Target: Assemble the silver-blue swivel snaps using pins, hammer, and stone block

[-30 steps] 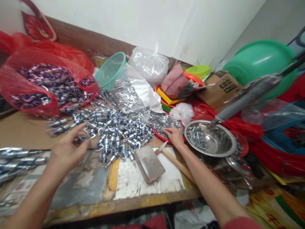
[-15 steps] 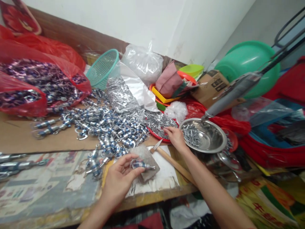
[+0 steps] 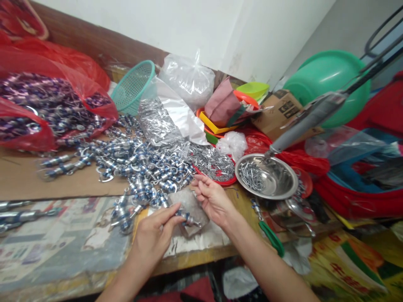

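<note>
My left hand pinches a small silver and blue metal fitting, held over a grey block near the table's front edge. Just right of the block is my right hand, its fingers closed together; what they grip, if anything, is too small to make out. Behind it a red tray bears many small metal pieces. A large heap of silver and blue fittings lies behind and left of my left hand.
A steel bowl with metal pins stands at the right, a grey-handled tool above it. Red bags of fittings lie at the far left. Behind the heap are a teal basket and a clear bag. A green-handled item lies at the front right.
My right hand has moved from the red tray toward the block, nearer my left hand. The fitting in my left hand has turned slightly. The wooden-handled hammer no longer shows behind my right hand and forearm.
</note>
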### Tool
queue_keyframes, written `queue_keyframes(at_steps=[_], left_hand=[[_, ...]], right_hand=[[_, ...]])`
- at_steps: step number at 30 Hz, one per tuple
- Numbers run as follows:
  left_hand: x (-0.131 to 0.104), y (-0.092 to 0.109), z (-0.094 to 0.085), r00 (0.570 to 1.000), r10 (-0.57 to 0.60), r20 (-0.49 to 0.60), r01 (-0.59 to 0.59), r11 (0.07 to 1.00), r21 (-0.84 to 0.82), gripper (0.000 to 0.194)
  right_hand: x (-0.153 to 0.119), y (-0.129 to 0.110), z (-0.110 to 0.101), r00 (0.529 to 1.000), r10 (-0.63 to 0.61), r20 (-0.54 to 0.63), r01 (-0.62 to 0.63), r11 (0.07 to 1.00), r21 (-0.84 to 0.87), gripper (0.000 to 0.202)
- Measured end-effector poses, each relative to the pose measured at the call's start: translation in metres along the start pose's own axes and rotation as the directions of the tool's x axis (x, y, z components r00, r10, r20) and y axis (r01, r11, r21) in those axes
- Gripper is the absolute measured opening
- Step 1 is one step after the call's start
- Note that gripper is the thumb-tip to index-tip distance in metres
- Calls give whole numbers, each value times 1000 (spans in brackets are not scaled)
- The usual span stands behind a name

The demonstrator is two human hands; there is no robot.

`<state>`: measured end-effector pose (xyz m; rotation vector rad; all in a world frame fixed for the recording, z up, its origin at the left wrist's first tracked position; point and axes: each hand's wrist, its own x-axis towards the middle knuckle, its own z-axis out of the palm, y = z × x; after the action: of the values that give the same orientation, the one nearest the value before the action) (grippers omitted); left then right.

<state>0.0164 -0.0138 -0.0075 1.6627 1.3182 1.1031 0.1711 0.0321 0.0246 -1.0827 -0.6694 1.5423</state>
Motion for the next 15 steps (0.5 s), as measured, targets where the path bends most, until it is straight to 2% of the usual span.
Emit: queue_keyframes(at_steps=[2,4,7,9,11,13,15], left_hand=[[0,0,-3,998,14,54,-17,999,50,25],[1,0,-5,997,21,74,-28,995,94,21],[2,1,-6,996,89,19,-91,991,97,18],[1,0,-6,990,141,-29,-139,988,62,15],[0,-2,-7,988,148,-55,-147,989,22,12],[-2,-3,-8,992,120,-48,-121,993,-15,8],[-4,-5,-8,995,90,-38,-92,995,-44,5]], right_hand=[[-6,7,5,997,7,79,-5,1000,-17,17],[-10,14,8,992,-50,115,60,995,-86,17],[-8,17,2,976,-194,103,214,944,-250,16],[-5,14,-6,935,-331,131,353,820,-451,15],[-6,10,-14,884,-394,253,459,620,-637,14],[-11,7,-17,853,-346,390,515,438,-737,17],[-17,5,-16,844,-287,453,529,307,-791,24]])
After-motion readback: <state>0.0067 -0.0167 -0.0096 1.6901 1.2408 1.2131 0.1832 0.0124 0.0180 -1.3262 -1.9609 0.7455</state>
